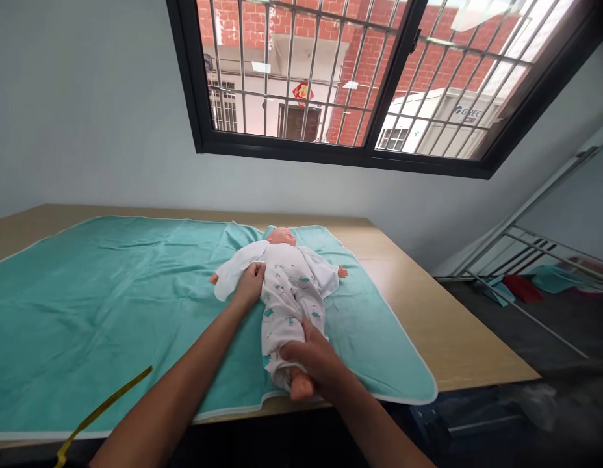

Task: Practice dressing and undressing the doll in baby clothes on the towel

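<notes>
A baby doll (282, 236) lies on its back on a teal blanket (136, 292), its head away from me and its arms spread. It wears a white long-sleeved top (240, 260) and white printed trousers (286, 296). At the doll's waist, on the left side, my left hand (253, 281) is closed in a pinch on the trousers' edge. My right hand (316, 357) grips a lower trouser leg, thumb across the front. One bare doll foot (300, 383) pokes out below it; the other foot is hidden.
Beneath the blanket is a wooden table (448, 325), its front edge close to me. A yellow strap (104, 406) hangs at lower left. Behind the table are a wall and a barred window (301, 153). A metal frame (530, 312) stands at right.
</notes>
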`<action>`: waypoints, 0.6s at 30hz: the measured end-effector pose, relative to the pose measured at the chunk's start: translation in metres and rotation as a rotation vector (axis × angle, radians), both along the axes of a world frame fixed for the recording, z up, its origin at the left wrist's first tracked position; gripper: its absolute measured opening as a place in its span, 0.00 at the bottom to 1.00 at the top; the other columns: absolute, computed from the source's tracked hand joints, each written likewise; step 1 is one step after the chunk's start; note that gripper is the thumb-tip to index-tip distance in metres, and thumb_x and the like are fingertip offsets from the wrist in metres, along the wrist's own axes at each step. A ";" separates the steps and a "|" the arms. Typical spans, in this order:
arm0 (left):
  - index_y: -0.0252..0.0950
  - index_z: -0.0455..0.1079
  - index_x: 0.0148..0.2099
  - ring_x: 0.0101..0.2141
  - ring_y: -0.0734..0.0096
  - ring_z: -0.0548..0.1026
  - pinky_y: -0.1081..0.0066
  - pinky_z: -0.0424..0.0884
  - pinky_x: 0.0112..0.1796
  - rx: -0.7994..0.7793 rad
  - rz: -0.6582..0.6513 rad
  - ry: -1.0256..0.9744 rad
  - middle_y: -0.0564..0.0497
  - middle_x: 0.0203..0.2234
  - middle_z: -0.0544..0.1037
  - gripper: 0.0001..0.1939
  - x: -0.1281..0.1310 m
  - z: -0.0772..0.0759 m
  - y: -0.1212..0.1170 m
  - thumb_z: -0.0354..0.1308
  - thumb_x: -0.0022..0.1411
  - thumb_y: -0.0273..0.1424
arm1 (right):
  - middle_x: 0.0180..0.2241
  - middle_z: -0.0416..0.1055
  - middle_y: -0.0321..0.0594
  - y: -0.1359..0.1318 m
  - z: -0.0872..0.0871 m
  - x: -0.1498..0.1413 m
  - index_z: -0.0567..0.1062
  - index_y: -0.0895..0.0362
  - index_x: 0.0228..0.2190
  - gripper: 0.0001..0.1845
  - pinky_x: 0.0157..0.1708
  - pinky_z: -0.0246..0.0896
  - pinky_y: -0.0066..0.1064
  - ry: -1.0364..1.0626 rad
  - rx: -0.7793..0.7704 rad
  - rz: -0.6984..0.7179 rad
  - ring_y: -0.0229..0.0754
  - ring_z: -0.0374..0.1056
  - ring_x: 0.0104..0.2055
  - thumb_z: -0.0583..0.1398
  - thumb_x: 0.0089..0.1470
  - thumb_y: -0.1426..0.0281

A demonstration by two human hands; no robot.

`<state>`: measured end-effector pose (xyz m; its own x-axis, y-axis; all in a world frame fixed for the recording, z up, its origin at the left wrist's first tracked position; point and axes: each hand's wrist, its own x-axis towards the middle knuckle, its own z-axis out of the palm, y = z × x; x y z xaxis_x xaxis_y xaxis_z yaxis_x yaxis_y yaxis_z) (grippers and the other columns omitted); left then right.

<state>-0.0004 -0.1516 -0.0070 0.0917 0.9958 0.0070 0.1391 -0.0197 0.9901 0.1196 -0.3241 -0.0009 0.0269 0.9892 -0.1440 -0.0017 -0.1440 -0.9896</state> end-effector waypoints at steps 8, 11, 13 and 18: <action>0.40 0.61 0.65 0.63 0.53 0.57 0.57 0.54 0.62 0.302 -0.300 0.556 0.41 0.60 0.53 0.32 -0.013 0.008 -0.029 0.59 0.58 0.32 | 0.45 0.72 0.41 0.004 -0.007 -0.010 0.67 0.53 0.55 0.36 0.43 0.66 0.37 -0.112 -0.037 0.259 0.47 0.69 0.45 0.67 0.43 0.64; 0.38 0.55 0.68 0.66 0.51 0.52 0.55 0.54 0.62 0.310 -0.367 0.659 0.38 0.64 0.48 0.34 -0.020 0.005 -0.029 0.55 0.61 0.30 | 0.35 0.74 0.38 0.021 0.005 0.019 0.71 0.55 0.51 0.26 0.28 0.63 0.31 -0.127 -0.058 0.324 0.40 0.69 0.29 0.62 0.49 0.61; 0.34 0.55 0.68 0.65 0.48 0.52 0.52 0.53 0.62 0.404 -0.308 0.752 0.34 0.63 0.51 0.33 -0.019 0.009 -0.039 0.54 0.60 0.26 | 0.30 0.73 0.37 0.044 0.007 0.043 0.75 0.56 0.45 0.20 0.25 0.59 0.29 -0.208 0.075 0.119 0.36 0.64 0.24 0.58 0.53 0.61; 0.31 0.68 0.57 0.50 0.48 0.71 0.54 0.65 0.51 0.458 -0.234 0.896 0.35 0.46 0.71 0.20 0.008 0.027 -0.104 0.49 0.65 0.30 | 0.27 0.68 0.35 0.108 -0.014 0.090 0.75 0.59 0.35 0.15 0.29 0.56 0.28 -0.392 0.323 -0.132 0.35 0.60 0.28 0.60 0.48 0.61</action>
